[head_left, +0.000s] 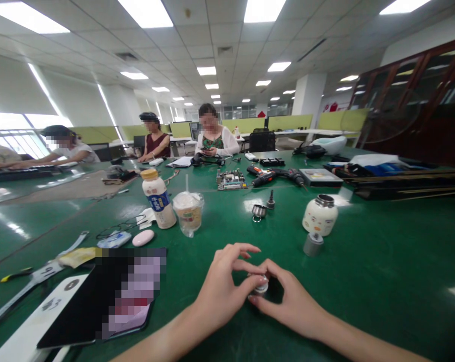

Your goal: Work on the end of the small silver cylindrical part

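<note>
Both my hands meet over the green table at a small silvery round part (pixel 261 287). My left hand (pixel 227 281) has its thumb and a fingertip at the part's top, its other fingers curved above. My right hand (pixel 284 299) pinches the part from the right between thumb and forefinger. Beyond them stands a cream bottle with drawn faces (pixel 320 217), its metal mouth uncovered. A grey cylindrical piece (pixel 313 245) is just in front of it. Farther off, a small metal cup with a ring (pixel 258 211) lies beside a dark stepped piece (pixel 271 200).
At left are a tablet (pixel 87 296), a drink bottle (pixel 159 201), a plastic cup with a straw (pixel 188 211) and a pink oval object (pixel 143 238). A circuit board (pixel 231 180) and power drills (pixel 267 177) lie farther back. Several people sit across the table.
</note>
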The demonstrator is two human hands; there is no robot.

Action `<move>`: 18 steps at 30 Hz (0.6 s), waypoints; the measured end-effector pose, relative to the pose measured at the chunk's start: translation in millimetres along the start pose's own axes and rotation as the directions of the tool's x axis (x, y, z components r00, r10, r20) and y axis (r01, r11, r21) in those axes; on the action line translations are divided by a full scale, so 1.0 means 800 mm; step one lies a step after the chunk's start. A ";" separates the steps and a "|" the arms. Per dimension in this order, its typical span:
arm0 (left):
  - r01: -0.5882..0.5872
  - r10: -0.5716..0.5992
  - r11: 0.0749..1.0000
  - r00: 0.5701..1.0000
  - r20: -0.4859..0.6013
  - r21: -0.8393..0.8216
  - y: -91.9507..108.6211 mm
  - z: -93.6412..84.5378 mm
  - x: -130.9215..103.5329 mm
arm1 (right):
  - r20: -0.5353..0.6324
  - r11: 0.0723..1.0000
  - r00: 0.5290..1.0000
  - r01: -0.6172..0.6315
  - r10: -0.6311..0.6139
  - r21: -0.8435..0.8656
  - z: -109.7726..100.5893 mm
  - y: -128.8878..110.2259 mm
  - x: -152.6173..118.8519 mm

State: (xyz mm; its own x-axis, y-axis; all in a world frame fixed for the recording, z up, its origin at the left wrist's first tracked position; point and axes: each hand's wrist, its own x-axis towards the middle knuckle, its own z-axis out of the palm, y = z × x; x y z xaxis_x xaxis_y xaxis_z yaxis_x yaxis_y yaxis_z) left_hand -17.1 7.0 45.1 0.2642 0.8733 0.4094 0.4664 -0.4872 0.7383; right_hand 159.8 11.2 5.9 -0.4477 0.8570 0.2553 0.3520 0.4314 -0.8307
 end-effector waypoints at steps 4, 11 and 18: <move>-0.041 0.040 0.998 0.999 0.005 0.056 -0.002 -0.001 -0.003 | -0.007 1.000 1.000 0.004 -0.004 -0.008 0.001 0.001 -0.002; -0.081 0.078 0.995 0.996 0.046 0.061 -0.001 -0.004 -0.005 | -0.006 1.000 1.000 -0.005 0.005 0.008 0.001 0.001 0.000; -0.042 0.039 0.996 0.999 0.033 0.073 0.004 -0.016 -0.004 | 0.002 1.000 1.000 -0.015 0.015 0.011 -0.001 -0.003 0.000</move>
State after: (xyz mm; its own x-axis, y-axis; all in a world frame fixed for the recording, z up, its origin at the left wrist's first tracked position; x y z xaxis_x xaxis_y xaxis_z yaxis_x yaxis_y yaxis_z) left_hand -27.3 2.8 53.5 0.3097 0.8528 0.4205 0.5155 -0.5222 0.6794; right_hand 159.8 10.1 8.6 -0.4437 0.8629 0.2420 0.3493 0.4152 -0.8400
